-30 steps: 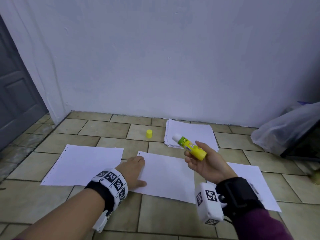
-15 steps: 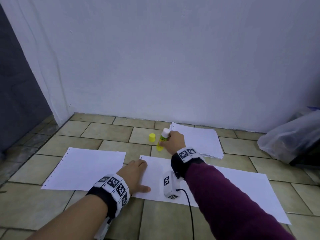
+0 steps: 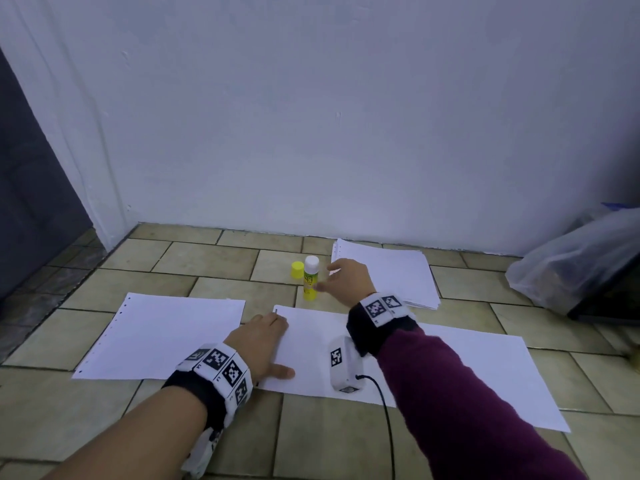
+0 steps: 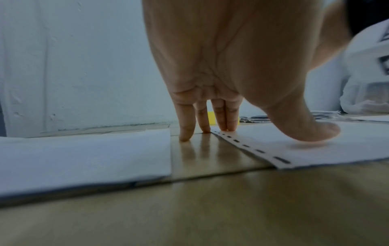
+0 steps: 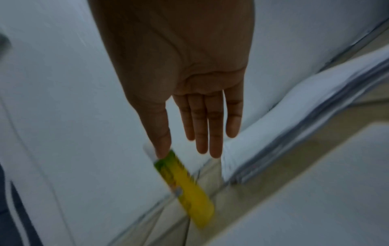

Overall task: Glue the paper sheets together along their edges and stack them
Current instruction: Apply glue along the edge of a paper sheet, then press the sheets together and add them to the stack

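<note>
Glue stick (image 3: 310, 278) upright on the floor, uncapped, just left of the right hand (image 3: 347, 279), fingers straight and apart, holding nothing. Yellow cap (image 3: 296, 270) beside it. Left hand (image 3: 260, 342) flat, fingers spread, pressing the middle sheet's (image 3: 311, 348) punched left edge. Left sheet (image 3: 162, 336) nearby, a strip of bare floor between. Paper stack (image 3: 388, 271) under the right hand, nearer for the next sheet.

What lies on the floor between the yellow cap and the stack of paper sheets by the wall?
The glue stick stands upright there, right beside the yellow cap, with the open right hand between it and the stack of paper sheets. The head view shows this.
</note>
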Available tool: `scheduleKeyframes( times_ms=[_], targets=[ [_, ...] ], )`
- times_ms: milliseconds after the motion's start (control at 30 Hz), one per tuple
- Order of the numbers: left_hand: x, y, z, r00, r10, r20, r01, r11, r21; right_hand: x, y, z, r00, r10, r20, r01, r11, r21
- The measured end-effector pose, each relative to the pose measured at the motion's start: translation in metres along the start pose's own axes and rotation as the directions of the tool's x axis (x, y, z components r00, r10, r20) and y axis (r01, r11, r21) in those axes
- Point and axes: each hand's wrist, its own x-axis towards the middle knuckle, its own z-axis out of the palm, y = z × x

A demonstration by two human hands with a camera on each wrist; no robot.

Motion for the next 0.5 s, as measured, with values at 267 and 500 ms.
scheduleKeyframes(
  times_ms=[267,500],
  targets=[
    [0.008,-0.005,-0.013,0.995,-0.01,0.097,0.014,0.999,-0.041,-0.071,0.092,-0.091,0.974,0.222,0.04,-0.188,0.897,-0.4],
    [0.011,-0.009,-0.014,0.989,0.022,0.146,-0.023,1.0,0.004,-0.114,0.139,-0.076,0.927,0.352,0.133,-0.252,0.844,-0.474]
  ],
)
